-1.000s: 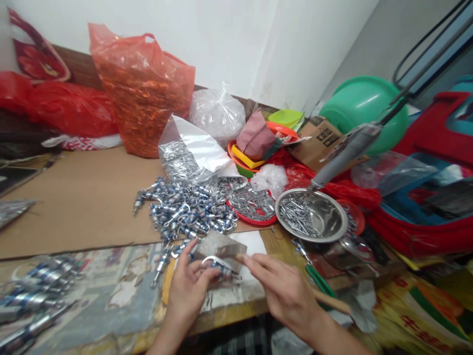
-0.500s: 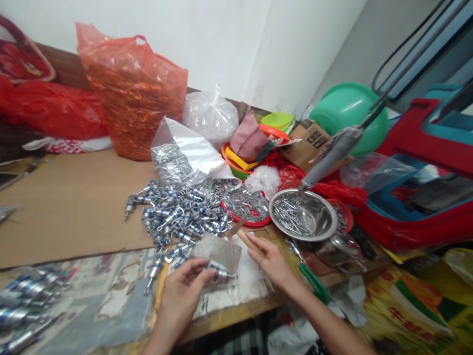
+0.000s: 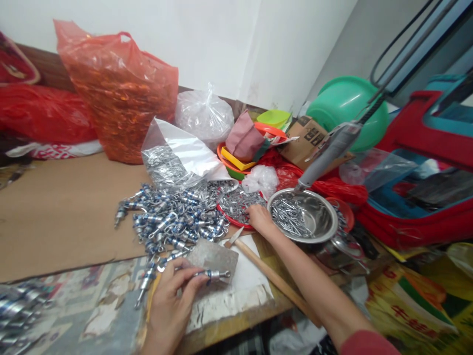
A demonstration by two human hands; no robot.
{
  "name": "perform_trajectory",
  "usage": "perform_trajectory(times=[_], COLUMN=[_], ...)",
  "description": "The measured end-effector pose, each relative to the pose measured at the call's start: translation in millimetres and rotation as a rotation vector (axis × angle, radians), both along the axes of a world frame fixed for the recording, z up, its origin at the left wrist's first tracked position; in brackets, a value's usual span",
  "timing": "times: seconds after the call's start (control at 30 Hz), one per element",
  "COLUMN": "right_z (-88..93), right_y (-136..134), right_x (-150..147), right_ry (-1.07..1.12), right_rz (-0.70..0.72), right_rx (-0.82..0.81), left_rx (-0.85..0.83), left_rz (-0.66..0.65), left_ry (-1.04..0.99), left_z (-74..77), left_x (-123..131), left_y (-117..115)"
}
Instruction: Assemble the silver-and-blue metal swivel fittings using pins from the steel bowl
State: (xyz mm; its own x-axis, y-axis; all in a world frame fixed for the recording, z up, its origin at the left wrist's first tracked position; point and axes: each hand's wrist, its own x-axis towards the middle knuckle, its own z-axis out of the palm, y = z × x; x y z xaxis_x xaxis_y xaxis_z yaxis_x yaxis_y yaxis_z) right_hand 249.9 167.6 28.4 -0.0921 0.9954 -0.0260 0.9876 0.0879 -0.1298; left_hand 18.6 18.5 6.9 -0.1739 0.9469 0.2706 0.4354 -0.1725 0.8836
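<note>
**Fitting pinned on the block, other hand at the tray**

Low and left of centre: left hand [image 3: 168,308] closed on a small blue-banded fitting [image 3: 215,274], pinched between thumb and fingertips and laid flat on a grey metal block [image 3: 214,257] near the front edge of the table [image 3: 66,217]. Just right of centre: right hand [image 3: 259,219], fingers curled down at the rim of a red tray [image 3: 236,223] of small silver parts, just beside a steel bowl [image 3: 314,217] of pins; grip on anything there impossible to tell. Below that forearm, loose on the table: a hammer [image 3: 258,264], wooden handle toward the lower right, head just beside the block. Above the block, a heap of like fittings [image 3: 170,222]. Behind the heap, a clear bag [image 3: 181,153], and at upper left an orange bag [image 3: 118,93].
</note>
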Motion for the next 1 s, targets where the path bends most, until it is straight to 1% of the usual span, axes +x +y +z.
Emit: perform_trajectory(times=[0.1,0.2,0.27,0.33,0.4,0.47,0.5,0.53,0.57,0.63,0.77,0.83,0.93,1.0], right_z=[-1.6,5.6,13.2,20.8,27.1,31.9,33.8,35.4,36.8,38.9,40.4,39.4,35.7,32.8], right_y=[0,-9,-23,-46,-74,-103,-116,-126,-134,-142,-145,-147,-153,-157], right_x=[4,5,-1,-15,-35,-55,-63,-70,-76,-82,-82,-79,-73,-68], right_ry=[0.028,0.095,0.158,0.227,0.386,0.700,0.817,0.912,0.961,0.999,1.008,1.006,0.956,0.857], right_rz=[0.006,0.003,0.008,0.038,0.145,0.352,0.430,0.492,0.524,0.541,0.538,0.531,0.508,0.591], right_rx=[0.034,0.123,0.194,0.242,0.260,0.249,0.230,0.211,0.192,0.170,0.177,0.177,0.214,0.301], left_rx=[-0.029,-0.022,-0.001,0.033,0.066,0.079,0.082,0.085,0.092,0.111,0.107,0.066,-0.039,-0.092], left_rz=[-0.056,-0.078,-0.091,-0.109,-0.117,-0.110,-0.102,-0.096,-0.093,-0.099,-0.146,-0.150,-0.102,-0.098], left_ry=[0.007,0.006,0.003,0.002,0.000,-0.010,-0.014,-0.019,-0.025,-0.041,-0.100,-0.129,-0.210,-0.278], left_z=[0.3,0.9,1.6,2.5,3.5,4.7,5.7,7.0,8.7,13.3,23.9,27.2,29.0,29.6], left_x=[-4,-8,-9,-9,-9,-7,-7,-7,-6,-6,-6,-6,-6,-7], left_y=[2,2,1,-1,-5,-8,-10,-12,-13,-15,-16,-17,-18,-18])
